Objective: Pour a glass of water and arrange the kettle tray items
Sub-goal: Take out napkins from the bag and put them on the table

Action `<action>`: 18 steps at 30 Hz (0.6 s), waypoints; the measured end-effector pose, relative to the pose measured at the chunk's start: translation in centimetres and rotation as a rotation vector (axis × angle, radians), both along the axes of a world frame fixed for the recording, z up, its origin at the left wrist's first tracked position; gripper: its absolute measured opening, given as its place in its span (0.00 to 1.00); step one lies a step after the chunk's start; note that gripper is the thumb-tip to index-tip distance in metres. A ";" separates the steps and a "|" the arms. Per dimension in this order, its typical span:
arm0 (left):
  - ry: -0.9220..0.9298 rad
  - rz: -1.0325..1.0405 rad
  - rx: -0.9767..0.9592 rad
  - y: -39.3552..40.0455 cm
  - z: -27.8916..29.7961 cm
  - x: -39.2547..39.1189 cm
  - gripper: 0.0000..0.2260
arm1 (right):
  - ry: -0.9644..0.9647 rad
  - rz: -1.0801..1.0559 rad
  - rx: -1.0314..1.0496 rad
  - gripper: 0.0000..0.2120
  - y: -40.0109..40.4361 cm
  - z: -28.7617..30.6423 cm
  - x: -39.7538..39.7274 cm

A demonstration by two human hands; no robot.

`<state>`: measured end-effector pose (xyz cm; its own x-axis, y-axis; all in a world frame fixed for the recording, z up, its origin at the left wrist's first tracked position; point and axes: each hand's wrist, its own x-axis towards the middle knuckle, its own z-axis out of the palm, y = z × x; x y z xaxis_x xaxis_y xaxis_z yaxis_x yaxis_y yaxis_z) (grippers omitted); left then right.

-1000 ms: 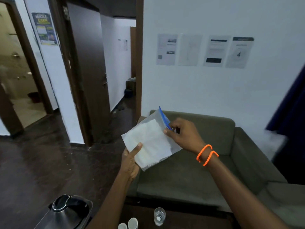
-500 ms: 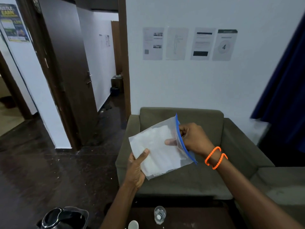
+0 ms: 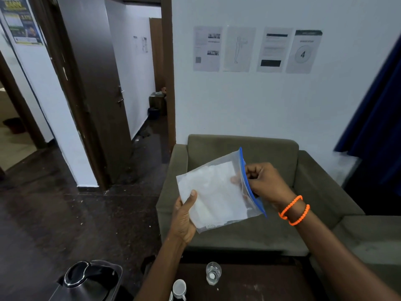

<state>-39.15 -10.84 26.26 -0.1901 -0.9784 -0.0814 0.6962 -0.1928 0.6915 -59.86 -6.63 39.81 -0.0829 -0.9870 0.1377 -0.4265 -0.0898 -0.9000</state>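
I hold a clear zip bag with a blue seal strip and white folded material inside, in front of me above the sofa. My left hand grips its lower left corner, thumb on top. My right hand pinches the blue seal edge at the bag's right side, fingers closed. Below, a steel kettle with a black lid stands on a tray at the bottom left. A clear glass stands on the dark table. A white cup sits near the bottom edge.
An olive green armchair stands behind the table against a white wall with several papers taped up. A dark wooden door hangs open at the left onto a corridor. A blue curtain hangs at the right.
The view has swung right and down, so the armchair is centred. The bag has turned so the blue seal runs down its right side, and my right hand has moved along that seal.
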 end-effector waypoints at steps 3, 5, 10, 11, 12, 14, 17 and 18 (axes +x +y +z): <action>0.018 -0.010 0.006 0.0 -0.1 -0.5 0.16 | -0.009 -0.008 -0.040 0.02 0.3 0.2 -0.5; 0.034 0.001 0.009 -0.2 -0.2 -0.8 0.17 | -0.014 -0.050 -0.075 0.05 0.3 0.2 -1.1; 0.071 -0.026 0.022 0.0 -1.2 -1.8 0.18 | 0.022 -0.037 -0.037 0.05 0.6 0.2 -2.7; 0.068 -0.037 0.025 0.1 -1.5 -2.0 0.19 | 0.067 0.004 0.000 0.03 0.7 0.2 -2.8; 0.064 -0.050 0.027 0.1 -1.8 -2.3 0.20 | 0.107 0.024 0.019 0.02 0.7 0.0 -3.0; 0.055 -0.075 0.038 0.2 -2.3 -2.8 0.21 | 0.143 0.009 -0.014 0.02 0.8 -0.1 -3.5; 0.038 -0.091 0.059 0.2 -3.0 -3.2 0.18 | 0.120 -0.020 -0.104 0.02 0.7 0.0 -4.6; 0.042 -0.086 0.068 0.2 -3.3 -3.3 0.18 | 0.112 -0.027 -0.118 0.04 0.7 0.1 -4.9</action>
